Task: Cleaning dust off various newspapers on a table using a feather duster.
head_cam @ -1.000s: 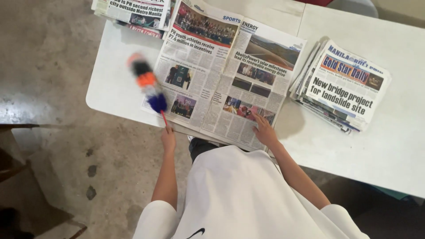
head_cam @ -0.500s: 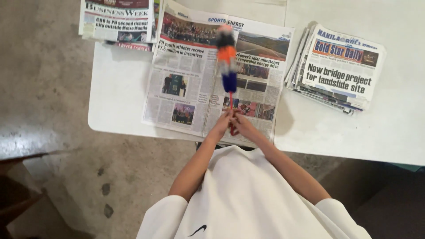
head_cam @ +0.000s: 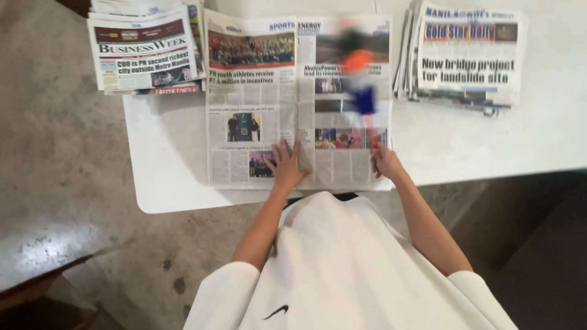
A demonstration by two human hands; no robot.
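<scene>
An open newspaper (head_cam: 257, 91) lies spread on a white table (head_cam: 165, 171). My left hand (head_cam: 285, 166) rests flat on its lower middle, by the centre fold, fingers apart. My right hand (head_cam: 385, 162) sits at the paper's lower right edge, closed on the thin handle of a feather duster (head_cam: 361, 67). The duster is blurred, with orange, blue and dark tufts. It points away from me over the right-hand page. My white shirt fills the bottom of the view.
A stack of folded newspapers (head_cam: 143, 52) sits at the table's far left corner. Another stack (head_cam: 468, 58) lies to the right of the open paper. Grey concrete floor (head_cam: 55, 183) shows to the left and below the table's near edge.
The duster went from my left hand to my right, sweeping from the left edge to the right page. My left hand has let go and now presses flat on the paper.
</scene>
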